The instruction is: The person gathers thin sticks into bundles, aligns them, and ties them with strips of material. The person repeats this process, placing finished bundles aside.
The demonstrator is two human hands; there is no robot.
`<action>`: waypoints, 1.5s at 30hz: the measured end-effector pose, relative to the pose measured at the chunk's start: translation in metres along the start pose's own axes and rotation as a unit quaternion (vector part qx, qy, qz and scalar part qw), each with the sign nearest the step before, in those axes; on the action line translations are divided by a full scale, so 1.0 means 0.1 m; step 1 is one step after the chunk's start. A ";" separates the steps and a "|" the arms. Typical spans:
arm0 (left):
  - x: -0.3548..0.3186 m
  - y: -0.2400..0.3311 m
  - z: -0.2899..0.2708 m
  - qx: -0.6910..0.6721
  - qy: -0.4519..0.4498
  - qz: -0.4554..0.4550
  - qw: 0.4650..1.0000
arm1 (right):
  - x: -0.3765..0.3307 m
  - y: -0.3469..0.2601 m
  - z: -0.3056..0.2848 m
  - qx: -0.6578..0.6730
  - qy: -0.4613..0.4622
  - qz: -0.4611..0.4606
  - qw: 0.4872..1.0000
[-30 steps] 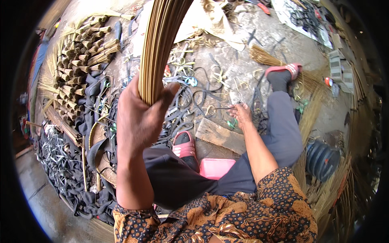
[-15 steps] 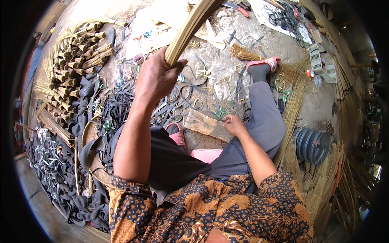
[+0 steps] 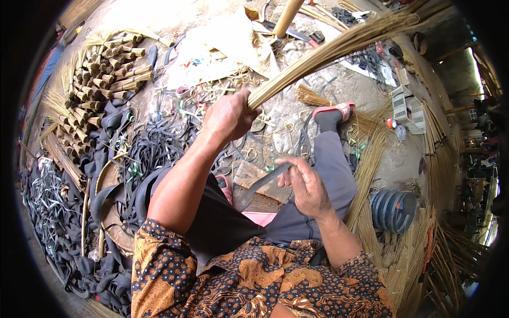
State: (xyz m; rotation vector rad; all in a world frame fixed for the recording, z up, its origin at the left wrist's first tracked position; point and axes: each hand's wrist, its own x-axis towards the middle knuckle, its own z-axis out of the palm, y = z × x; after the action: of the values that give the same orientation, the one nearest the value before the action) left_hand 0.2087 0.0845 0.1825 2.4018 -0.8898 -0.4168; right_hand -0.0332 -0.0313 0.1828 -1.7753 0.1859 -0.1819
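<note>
My left hand [image 3: 229, 114] is closed round the end of a long bundle of thin straw-coloured sticks [image 3: 313, 58], which slants up to the far right. Lower and to the right, my right hand [image 3: 305, 185] pinches a dark flat rubber strip [image 3: 268, 178] whose loose end points down to the left. The strip and the bundle are apart. Beneath the hands, a wooden board [image 3: 260, 183] lies on the ground between my legs.
Many short tied stick bundles [image 3: 101, 79] are stacked at the far left. Tangled black strips [image 3: 154, 143] and a round wooden piece [image 3: 112, 212] lie left of my legs. Long loose sticks [image 3: 366, 180], a dark ribbed container [image 3: 393, 211] and a grey crate [image 3: 408, 111] are on the right.
The stick bundle has swung from steeply upright down toward the right, and my left hand has moved right and lower. My right hand has come nearer with a dark strip now visible in it.
</note>
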 end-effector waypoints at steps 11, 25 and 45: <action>-0.20 0.20 0.29 0.015 0.026 0.093 0.995 | 0.17 0.01 0.13 0.136 0.085 0.186 0.969; -0.26 0.37 0.37 0.031 0.030 0.067 0.997 | 0.02 -0.26 0.09 0.141 0.140 0.152 0.968; -0.63 0.53 0.26 -0.337 -0.496 0.100 0.794 | 0.15 0.46 -0.56 -0.462 0.108 -0.219 0.853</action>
State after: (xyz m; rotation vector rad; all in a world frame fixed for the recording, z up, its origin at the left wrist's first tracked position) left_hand 0.1234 0.0831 0.1986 1.3018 -1.1136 -1.6685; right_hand -0.0325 -0.0971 0.1501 -2.7498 0.0110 -0.7180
